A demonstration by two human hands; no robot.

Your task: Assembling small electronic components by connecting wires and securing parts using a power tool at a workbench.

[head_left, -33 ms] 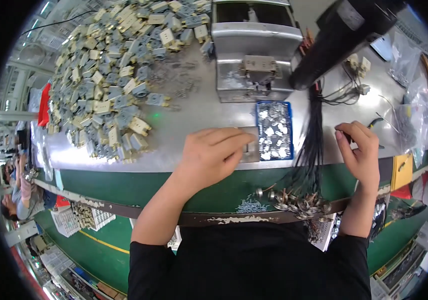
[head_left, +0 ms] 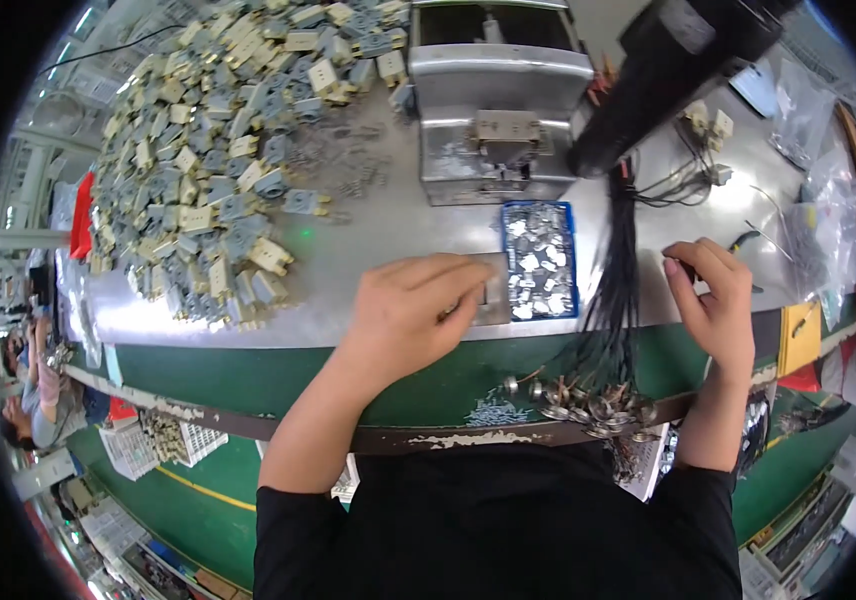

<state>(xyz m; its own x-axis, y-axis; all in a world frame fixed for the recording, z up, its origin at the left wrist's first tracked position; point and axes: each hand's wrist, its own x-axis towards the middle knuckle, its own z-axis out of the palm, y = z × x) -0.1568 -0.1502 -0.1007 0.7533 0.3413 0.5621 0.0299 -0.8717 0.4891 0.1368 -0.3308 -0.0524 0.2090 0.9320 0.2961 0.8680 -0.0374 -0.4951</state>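
The grey metal desk [head_left: 388,235] runs across the scene, with a green edge on its near side. At its far left lies a broad heap of grey and cream connector blocks [head_left: 218,150]. At the far middle stands a steel press [head_left: 498,100], and from a black sleeve at the far right a bundle of thin black wires [head_left: 616,280] hangs toward the near edge, ending in small metal terminals.

Just near of the press sits a blue tray [head_left: 540,260] of small shiny metal clips. Touching its left side is a flat square metal plate [head_left: 493,290], which lies at the near middle of the desk.

The plate looks stiff, thin and smooth, probably light yet slippery when flat on the desk; its edges seem the best place to pinch it.

The left hand [head_left: 410,310] rests on the plate, its fingers [head_left: 458,275] loosely curled and laid over the plate's left part, pressing or gripping its edge; which of the two cannot be told. The right hand [head_left: 716,300], right of the wires, has its fingers bent closed around a thin dark item, too small to name.
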